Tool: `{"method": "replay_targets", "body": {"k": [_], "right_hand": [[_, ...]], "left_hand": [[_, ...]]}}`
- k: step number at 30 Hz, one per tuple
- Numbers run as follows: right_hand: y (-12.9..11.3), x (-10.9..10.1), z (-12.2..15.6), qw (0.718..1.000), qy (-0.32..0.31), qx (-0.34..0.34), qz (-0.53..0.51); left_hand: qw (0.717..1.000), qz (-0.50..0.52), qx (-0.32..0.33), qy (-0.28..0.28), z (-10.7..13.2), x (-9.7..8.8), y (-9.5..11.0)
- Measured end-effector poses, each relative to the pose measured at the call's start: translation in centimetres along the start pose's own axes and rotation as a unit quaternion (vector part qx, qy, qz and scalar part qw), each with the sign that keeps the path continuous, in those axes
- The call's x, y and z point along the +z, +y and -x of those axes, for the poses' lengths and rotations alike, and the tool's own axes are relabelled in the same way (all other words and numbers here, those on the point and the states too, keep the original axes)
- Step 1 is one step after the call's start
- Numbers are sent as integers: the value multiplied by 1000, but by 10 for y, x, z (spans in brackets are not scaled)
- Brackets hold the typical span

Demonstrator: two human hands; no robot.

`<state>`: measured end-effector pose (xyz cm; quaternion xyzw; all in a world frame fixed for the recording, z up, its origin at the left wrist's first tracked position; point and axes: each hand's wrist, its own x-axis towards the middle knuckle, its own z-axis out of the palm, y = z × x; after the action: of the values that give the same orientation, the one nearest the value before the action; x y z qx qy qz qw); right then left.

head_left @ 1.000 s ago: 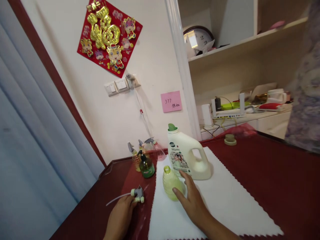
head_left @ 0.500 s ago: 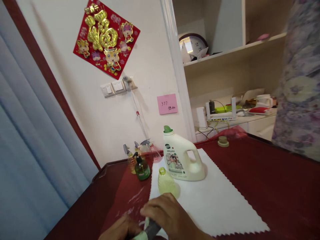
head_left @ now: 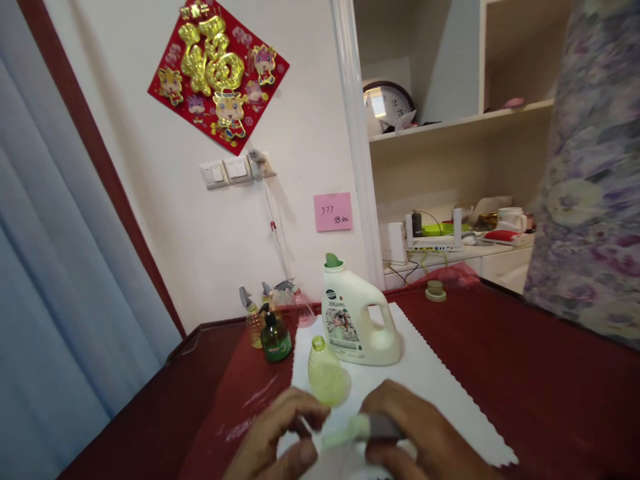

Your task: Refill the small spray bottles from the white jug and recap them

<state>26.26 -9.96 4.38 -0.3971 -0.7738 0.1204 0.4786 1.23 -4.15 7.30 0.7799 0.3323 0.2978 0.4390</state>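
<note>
Holds the sprayer [head_left: 359,428] in the right grip [head_left: 425,427], by its grey part. Curves the left grip [head_left: 275,433], thumb and fingers apart, near the right. Has the bottle [head_left: 324,377] just beyond the left grip, the jug [head_left: 360,315] farther beyond.

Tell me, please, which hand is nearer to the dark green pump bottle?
Left. The left hand is on the near side of the dark green pump bottle, not touching it; the right hand, gripping the spray head, is farther off to the right.
</note>
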Motion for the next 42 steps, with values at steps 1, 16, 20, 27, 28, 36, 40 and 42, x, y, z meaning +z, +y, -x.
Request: {"method": "replay_targets", "body": {"k": [1,16,20,27,28,36,40,42], "right_hand": [[0,-12,1,999,15,31,-4],[9,-40,-95,981,167,76,64],[11,-38,-114,979,173,61,87],[16,-32,-133,987,90,49,122],[18,-28,-135,989,69,53,119],[51,31,-135,982,-96,102,125],[62,44,-134,977,-118,112,141],[65,45,-135,974,-127,119,145]], "left_hand": [[999,16,1,33,-10,-1,-6],[978,60,-41,196,-78,55,-108],[979,33,-46,194,-75,57,-110],[978,36,-66,194,-75,58,-112],[978,35,-69,195,-75,58,-112],[977,0,-111,182,-73,58,-107],[979,-4,-106,176,-73,57,-107],[979,-7,-109,174,-72,57,-106]]}}
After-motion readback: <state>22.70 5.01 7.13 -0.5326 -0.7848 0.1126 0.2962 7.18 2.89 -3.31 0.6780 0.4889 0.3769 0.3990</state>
